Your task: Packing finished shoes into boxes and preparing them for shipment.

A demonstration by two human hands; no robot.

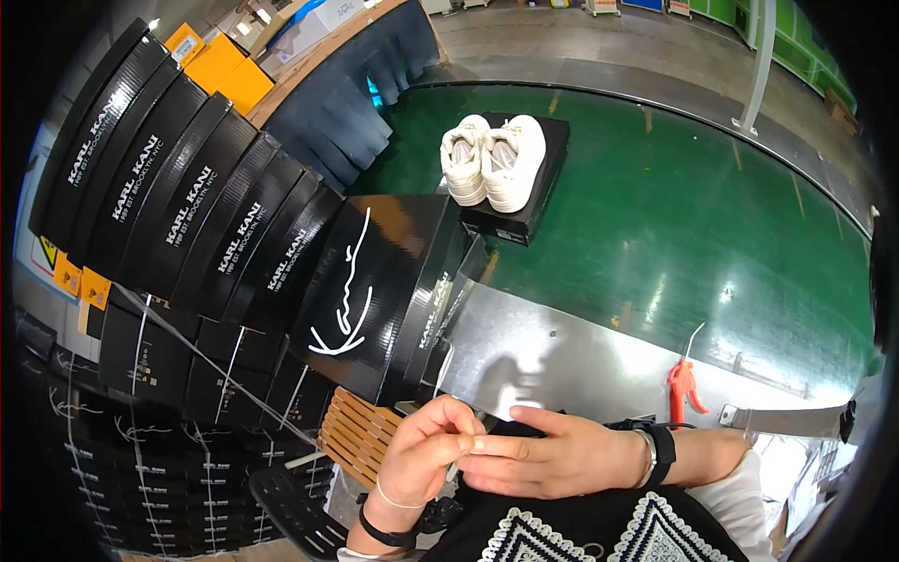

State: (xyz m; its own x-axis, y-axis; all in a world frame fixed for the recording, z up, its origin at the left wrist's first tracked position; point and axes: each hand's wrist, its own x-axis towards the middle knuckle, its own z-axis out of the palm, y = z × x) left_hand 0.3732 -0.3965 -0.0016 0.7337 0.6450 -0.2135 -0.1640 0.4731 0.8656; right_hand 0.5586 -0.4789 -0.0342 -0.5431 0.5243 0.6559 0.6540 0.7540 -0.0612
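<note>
My left hand point(431, 452) is raised close to my body, its thumb and fingers pinched together. Whatever lies in that pinch, if anything, is too small to make out. Against it rests my right hand point(543, 457), its fingers stretched toward the left fingertips and one digit spread apart from the others. Both hands are over the near edge of the metal strip point(552, 361) of the bench. Just beyond the left hand stands a big black shoebox point(365, 281) with a white script on its lid. A pair of white sneakers point(494, 167) sits farther off on a black box point(534, 220).
Black shoeboxes point(197, 197) are stacked high at the left, strapped cartons point(140, 459) below them. A red air blow gun point(682, 382) lies at the right on the bench's edge, bordering the green belt point(674, 234). A slatted wooden seat point(361, 436) is beside my left wrist.
</note>
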